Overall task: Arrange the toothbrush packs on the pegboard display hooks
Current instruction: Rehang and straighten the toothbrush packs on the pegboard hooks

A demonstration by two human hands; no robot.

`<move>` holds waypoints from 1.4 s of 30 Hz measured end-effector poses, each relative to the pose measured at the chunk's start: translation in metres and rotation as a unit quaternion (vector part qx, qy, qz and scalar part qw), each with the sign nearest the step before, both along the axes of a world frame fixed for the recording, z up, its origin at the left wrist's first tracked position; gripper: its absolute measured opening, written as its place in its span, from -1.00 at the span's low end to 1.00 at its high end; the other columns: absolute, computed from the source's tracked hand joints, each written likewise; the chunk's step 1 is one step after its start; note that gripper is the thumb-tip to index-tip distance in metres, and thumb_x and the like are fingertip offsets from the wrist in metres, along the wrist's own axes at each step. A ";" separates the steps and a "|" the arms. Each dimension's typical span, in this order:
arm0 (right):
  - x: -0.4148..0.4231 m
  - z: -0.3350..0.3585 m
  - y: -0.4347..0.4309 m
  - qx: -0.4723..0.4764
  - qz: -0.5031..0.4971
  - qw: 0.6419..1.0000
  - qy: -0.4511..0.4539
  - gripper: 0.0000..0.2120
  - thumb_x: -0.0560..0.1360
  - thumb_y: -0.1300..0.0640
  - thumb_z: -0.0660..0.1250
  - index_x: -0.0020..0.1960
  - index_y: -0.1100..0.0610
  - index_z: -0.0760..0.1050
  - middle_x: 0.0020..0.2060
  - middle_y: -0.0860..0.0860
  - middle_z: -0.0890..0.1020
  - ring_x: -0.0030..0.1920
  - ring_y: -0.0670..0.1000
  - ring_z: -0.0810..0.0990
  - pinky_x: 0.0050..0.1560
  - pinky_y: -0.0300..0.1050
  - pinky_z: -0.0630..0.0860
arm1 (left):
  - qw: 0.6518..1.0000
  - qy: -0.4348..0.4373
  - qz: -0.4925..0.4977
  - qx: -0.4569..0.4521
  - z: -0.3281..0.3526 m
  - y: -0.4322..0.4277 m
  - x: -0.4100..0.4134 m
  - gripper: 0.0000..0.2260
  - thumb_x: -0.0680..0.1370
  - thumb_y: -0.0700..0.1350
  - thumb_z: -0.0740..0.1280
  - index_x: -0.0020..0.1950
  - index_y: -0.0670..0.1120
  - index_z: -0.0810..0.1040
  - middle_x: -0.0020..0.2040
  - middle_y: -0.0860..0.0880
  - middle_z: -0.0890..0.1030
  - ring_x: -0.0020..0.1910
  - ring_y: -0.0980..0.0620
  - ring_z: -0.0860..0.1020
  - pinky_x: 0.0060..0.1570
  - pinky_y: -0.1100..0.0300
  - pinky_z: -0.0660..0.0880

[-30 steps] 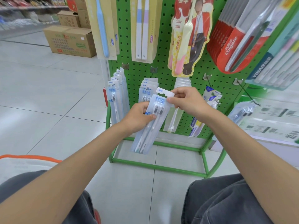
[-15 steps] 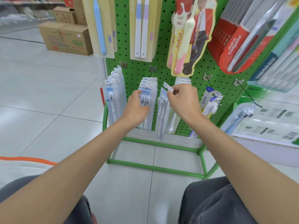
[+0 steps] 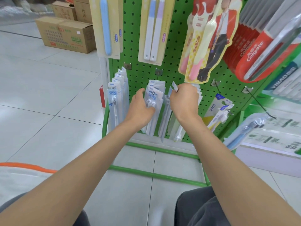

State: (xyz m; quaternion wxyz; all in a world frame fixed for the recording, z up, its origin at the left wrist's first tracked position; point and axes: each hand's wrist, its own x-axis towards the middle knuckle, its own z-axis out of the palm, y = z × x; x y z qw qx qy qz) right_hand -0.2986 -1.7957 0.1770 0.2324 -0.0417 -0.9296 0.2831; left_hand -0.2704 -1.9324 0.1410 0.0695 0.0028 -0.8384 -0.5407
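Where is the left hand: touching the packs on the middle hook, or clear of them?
Touching. In the head view the left hand lays its thumb across the front of the hanging packs, fingers at their left edge, with no gap.

Holds both bare arms stretched forward, wrists close together. Grips the hung toothbrush packs (image 3: 155, 97) with left hand (image 3: 140, 108), thumb across the front. Pinches the tab of a loose toothbrush pack (image 3: 166, 115) in curled right hand (image 3: 184, 100) fingers (image 3: 177, 90).

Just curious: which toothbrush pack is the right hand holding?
The edge-on pack just right of the middle stack; the right hand pinches its white top tab.
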 end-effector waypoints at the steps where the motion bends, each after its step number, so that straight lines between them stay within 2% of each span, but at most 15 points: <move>1: -0.002 0.001 0.000 0.008 -0.005 1.000 0.002 -0.60 0.55 0.33 0.20 -0.40 0.15 0.14 -0.43 0.05 0.26 -0.29 0.12 0.35 -0.45 -0.11 0.10 | 1.000 0.002 -0.001 0.004 0.000 0.000 -0.001 -0.35 0.57 -0.23 0.31 0.58 -0.04 0.08 0.50 -0.04 0.28 0.34 0.04 0.36 0.11 0.25 0.30; 6: -0.013 0.004 -0.006 0.053 -0.027 0.998 0.000 -0.71 0.60 0.32 0.17 -0.30 0.21 0.28 -0.20 0.15 0.45 -0.16 0.15 0.44 -0.21 -0.11 0.29 | 0.999 0.020 -0.016 0.018 0.001 0.002 -0.004 -0.44 0.56 -0.24 0.30 0.51 0.00 0.19 0.34 -0.01 0.41 0.15 0.06 0.44 -0.04 0.28 0.36; 8: -0.021 0.005 -0.008 0.093 -0.029 0.995 -0.015 -0.86 0.63 0.31 0.13 -0.05 0.25 0.44 -0.03 0.20 0.52 -0.03 0.17 0.51 -0.15 -0.12 0.29 | 0.999 0.030 -0.019 0.019 0.000 0.002 -0.005 -0.49 0.55 -0.25 0.31 0.45 0.01 0.26 0.29 -0.01 0.44 0.14 0.05 0.46 -0.13 0.33 0.35; 10: -0.028 0.008 -0.012 0.107 -0.025 0.993 -0.032 -0.81 0.63 0.34 0.08 0.17 0.29 0.42 0.07 0.19 0.52 0.12 0.18 0.53 -0.11 -0.12 0.26 | 0.999 0.039 -0.019 0.018 -0.002 0.003 -0.008 -0.53 0.54 -0.25 0.32 0.40 0.01 0.31 0.26 -0.02 0.46 0.13 0.05 0.47 -0.13 0.35 0.34; 12: -0.034 0.007 -0.013 0.093 -0.022 0.995 -0.033 -0.77 0.62 0.37 0.06 0.24 0.32 0.36 0.05 0.17 0.48 0.16 0.19 0.52 -0.11 -0.12 0.24 | 0.999 0.045 -0.023 0.018 -0.004 0.005 -0.010 -0.56 0.53 -0.27 0.31 0.36 0.01 0.34 0.23 -0.01 0.48 0.14 0.06 0.47 -0.04 0.30 0.39; 17: -0.044 0.010 -0.013 -0.014 0.003 0.997 -0.072 -0.83 0.61 0.33 0.07 0.15 0.26 0.38 0.07 0.19 0.48 0.12 0.18 0.50 -0.10 -0.12 0.29 | 0.998 0.051 -0.032 0.015 -0.006 0.005 -0.014 -0.56 0.52 -0.32 0.27 0.34 0.00 0.37 0.20 0.01 0.49 0.10 0.10 0.47 -0.17 0.50 0.32; 20: -0.048 0.011 -0.015 -0.042 0.004 0.996 -0.081 -0.80 0.59 0.35 0.08 0.16 0.29 0.41 0.06 0.18 0.49 0.05 0.16 0.48 -0.08 -0.11 0.31 | 0.998 0.054 -0.035 0.011 -0.009 0.004 -0.017 -0.54 0.50 -0.31 0.29 0.34 0.03 0.36 0.22 -0.01 0.49 0.13 0.07 0.48 -0.09 0.41 0.34; 23: -0.050 0.009 -0.019 -0.016 0.007 0.997 -0.074 -0.86 0.57 0.37 0.08 -0.11 0.21 0.34 -0.16 0.11 0.42 -0.09 0.11 0.40 -0.15 -0.13 0.26 | 0.998 0.062 -0.031 0.011 -0.009 0.004 -0.019 -0.53 0.47 -0.26 0.31 0.33 0.08 0.36 0.22 0.01 0.50 0.18 0.05 0.49 0.10 0.15 0.46; 25: -0.049 0.009 -0.021 -0.010 0.019 0.997 -0.071 -0.86 0.58 0.37 0.08 -0.02 0.22 0.39 -0.11 0.11 0.42 -0.07 0.12 0.41 -0.13 -0.14 0.27 | 0.997 0.070 -0.035 0.009 -0.008 0.004 -0.018 -0.51 0.45 -0.26 0.30 0.33 0.09 0.37 0.20 0.02 0.52 0.19 0.04 0.49 0.16 0.06 0.48; 28: -0.055 0.009 -0.020 -0.048 0.048 0.993 -0.101 -0.74 0.59 0.34 0.06 0.20 0.26 0.44 0.05 0.15 0.49 0.09 0.16 0.51 -0.10 -0.16 0.33 | 0.997 0.071 -0.039 0.009 -0.007 0.003 -0.016 -0.52 0.47 -0.32 0.28 0.32 0.06 0.37 0.21 0.01 0.52 0.19 0.05 0.48 0.07 0.25 0.44; 30: -0.061 0.010 -0.019 -0.087 0.072 0.986 -0.125 -0.81 0.59 0.31 0.06 0.02 0.18 0.43 0.00 0.17 0.49 0.04 0.16 0.54 -0.20 -0.18 0.34 | 0.997 0.072 -0.041 0.006 -0.006 0.002 -0.015 -0.53 0.49 -0.34 0.27 0.32 0.06 0.37 0.21 0.00 0.51 0.16 0.05 0.48 -0.02 0.35 0.39; 32: -0.063 0.010 -0.021 -0.137 0.078 0.978 -0.139 -0.81 0.60 0.28 0.05 -0.02 0.16 0.43 -0.06 0.14 0.49 -0.10 0.11 0.49 -0.33 -0.19 0.31 | 0.996 0.072 -0.042 0.009 -0.005 0.002 -0.014 -0.52 0.49 -0.33 0.27 0.34 0.05 0.36 0.22 0.00 0.50 0.16 0.04 0.48 0.01 0.28 0.40; 35: -0.063 0.008 -0.024 -0.233 0.079 0.955 -0.164 -0.70 0.58 0.28 0.04 0.16 0.18 0.50 -0.06 0.11 0.52 -0.25 0.03 0.43 -0.31 -0.19 0.35 | 0.997 0.063 -0.042 0.015 -0.004 0.001 -0.013 -0.51 0.49 -0.32 0.26 0.37 0.05 0.35 0.23 0.00 0.50 0.18 0.04 0.48 0.08 0.19 0.42; 39: -0.060 0.007 -0.025 -0.346 0.061 0.916 -0.194 -0.76 0.48 0.35 0.08 -0.01 0.10 0.42 -0.21 0.10 0.43 -0.25 0.05 0.32 -0.19 -0.09 0.30 | 0.997 0.053 -0.049 0.016 -0.002 0.000 -0.011 -0.49 0.50 -0.32 0.25 0.40 0.05 0.33 0.23 0.00 0.50 0.15 0.04 0.50 0.08 0.17 0.46; 42: -0.057 0.006 -0.024 -0.407 0.068 0.890 -0.193 -0.85 0.49 0.32 0.14 -0.14 0.13 0.43 -0.39 0.02 0.43 -0.38 0.01 0.30 -0.29 -0.15 0.27 | 0.997 0.051 -0.051 0.013 -0.002 -0.001 -0.011 -0.49 0.51 -0.33 0.25 0.40 0.06 0.34 0.24 0.00 0.50 0.18 0.05 0.48 0.04 0.24 0.40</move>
